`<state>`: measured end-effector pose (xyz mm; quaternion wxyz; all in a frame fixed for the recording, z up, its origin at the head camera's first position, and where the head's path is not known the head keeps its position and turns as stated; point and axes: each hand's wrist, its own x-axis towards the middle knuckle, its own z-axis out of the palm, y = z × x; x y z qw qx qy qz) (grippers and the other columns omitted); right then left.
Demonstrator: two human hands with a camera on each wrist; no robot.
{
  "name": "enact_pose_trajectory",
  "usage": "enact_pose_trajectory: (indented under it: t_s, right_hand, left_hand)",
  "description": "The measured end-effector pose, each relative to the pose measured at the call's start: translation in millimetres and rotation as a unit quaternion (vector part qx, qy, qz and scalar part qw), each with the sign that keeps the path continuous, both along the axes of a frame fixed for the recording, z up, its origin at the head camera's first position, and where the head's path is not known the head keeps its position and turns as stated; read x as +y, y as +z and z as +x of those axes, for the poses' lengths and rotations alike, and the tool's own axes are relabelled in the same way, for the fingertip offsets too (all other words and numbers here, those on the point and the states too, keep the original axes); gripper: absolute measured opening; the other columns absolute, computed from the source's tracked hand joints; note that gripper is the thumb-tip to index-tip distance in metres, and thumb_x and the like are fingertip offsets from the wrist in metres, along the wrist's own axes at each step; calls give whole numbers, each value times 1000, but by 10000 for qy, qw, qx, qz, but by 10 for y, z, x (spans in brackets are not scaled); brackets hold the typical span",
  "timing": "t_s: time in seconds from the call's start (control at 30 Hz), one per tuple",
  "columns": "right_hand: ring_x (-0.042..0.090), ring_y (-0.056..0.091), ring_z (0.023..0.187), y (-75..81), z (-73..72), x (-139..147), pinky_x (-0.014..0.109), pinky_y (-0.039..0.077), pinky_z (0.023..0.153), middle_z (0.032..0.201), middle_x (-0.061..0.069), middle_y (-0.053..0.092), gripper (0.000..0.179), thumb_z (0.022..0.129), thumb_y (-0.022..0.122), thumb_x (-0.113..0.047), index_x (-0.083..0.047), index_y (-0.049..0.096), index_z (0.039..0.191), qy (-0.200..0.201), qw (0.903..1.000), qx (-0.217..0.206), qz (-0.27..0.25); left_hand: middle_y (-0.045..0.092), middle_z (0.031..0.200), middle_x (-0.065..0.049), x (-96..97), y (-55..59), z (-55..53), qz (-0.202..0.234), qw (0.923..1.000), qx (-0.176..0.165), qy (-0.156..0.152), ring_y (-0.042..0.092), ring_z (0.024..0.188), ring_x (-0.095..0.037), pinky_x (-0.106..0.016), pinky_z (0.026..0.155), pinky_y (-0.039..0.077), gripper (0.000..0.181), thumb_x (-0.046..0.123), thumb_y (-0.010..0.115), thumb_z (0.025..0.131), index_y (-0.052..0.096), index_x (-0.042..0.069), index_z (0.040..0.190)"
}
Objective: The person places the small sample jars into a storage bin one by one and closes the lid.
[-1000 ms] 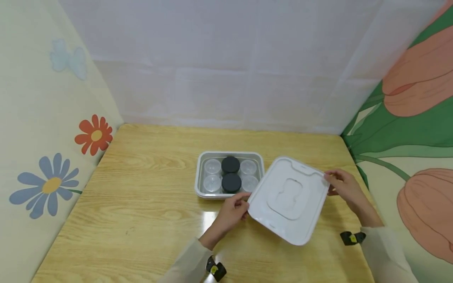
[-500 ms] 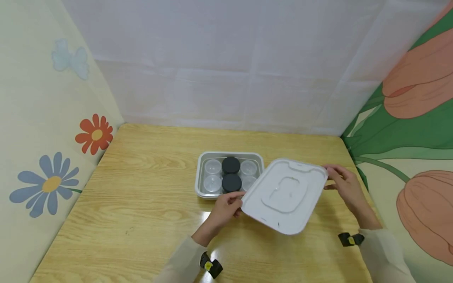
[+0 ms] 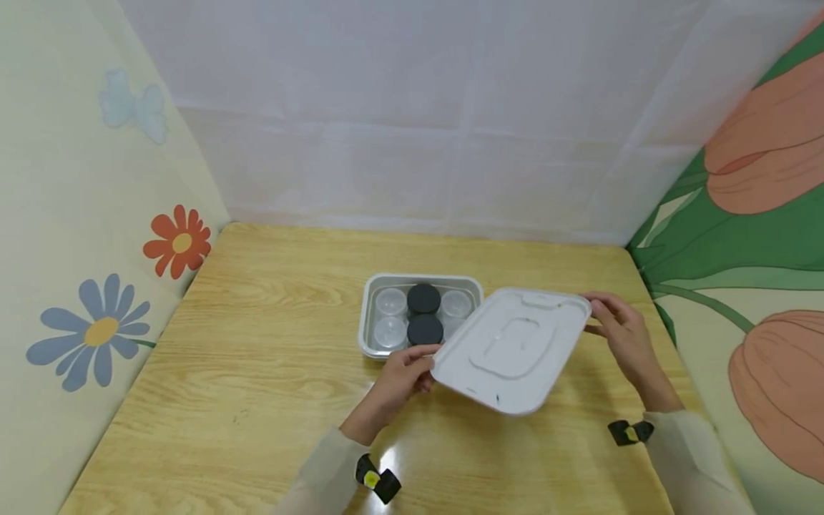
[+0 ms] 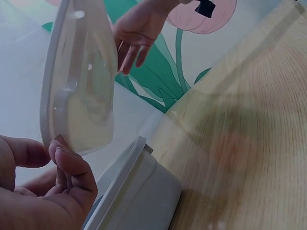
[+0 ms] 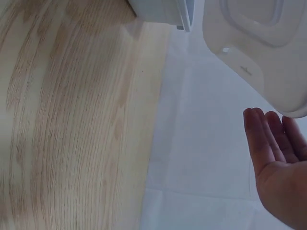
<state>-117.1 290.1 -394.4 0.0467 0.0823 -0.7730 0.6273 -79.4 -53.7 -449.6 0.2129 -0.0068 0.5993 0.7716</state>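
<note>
A white plastic lid (image 3: pixel 511 365), rectangular with rounded corners and a raised pattern, is held tilted above the table. My left hand (image 3: pixel 398 379) pinches its left corner between thumb and fingers. At the far right corner my right hand (image 3: pixel 623 336) grips the lid with the thumb on top; the right wrist view shows straight fingers (image 5: pixel 261 139) underneath. Just beyond the left hand stands a white box (image 3: pixel 364 315). Inside it are clear round containers (image 3: pixel 390 302) on both sides of two black-topped jars (image 3: pixel 423 299). The lid's left edge covers part of the box's near right corner.
Everything is on a wood-grain table (image 3: pixel 244 357). A white cloth backdrop (image 3: pixel 386 143) hangs behind it. Flower-printed panels stand at the left (image 3: pixel 64 214) and right (image 3: pixel 772 272) sides.
Both hands have shifted the lid leftward and slightly away from me, toward the box. It is now tipped flatter and overlaps the box's near right corner.
</note>
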Motion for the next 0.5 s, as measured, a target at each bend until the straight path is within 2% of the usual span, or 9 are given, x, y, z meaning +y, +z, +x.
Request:
enact_pose_trajectory:
  t_s: [0.13, 0.33, 0.5]
  right_hand:
    - [0, 60, 93, 10, -13, -41, 14, 54, 74, 105, -10, 63, 27, 101, 45, -16, 2, 57, 118, 17, 9999, 25, -128]
    - [-1, 60, 94, 7, -35, -55, 13, 53, 75, 106, -12, 63, 29, 100, 47, -15, 4, 57, 120, -91, 9998, 125, 91]
    - [1, 62, 94, -8, -54, -75, 14, 54, 76, 108, -10, 63, 30, 98, 51, -12, 7, 56, 120, -47, 9999, 117, -80]
  left_hand:
    - [55, 64, 9, -20, 19, 3, 49, 9999, -2, 148, 47, 55, -3, -15, 53, 42, 39, 2, 47, 94, 46, -15, 129]
    - [56, 67, 8, -46, 57, 4, 60, 9988, 243, 416, 49, 58, -3, -15, 55, 45, 37, 1, 48, 95, 46, -16, 127]
    - [55, 69, 7, -68, 87, -19, -54, 9973, 284, 675, 50, 59, -5, -17, 56, 45, 34, 1, 49, 95, 49, -14, 125]
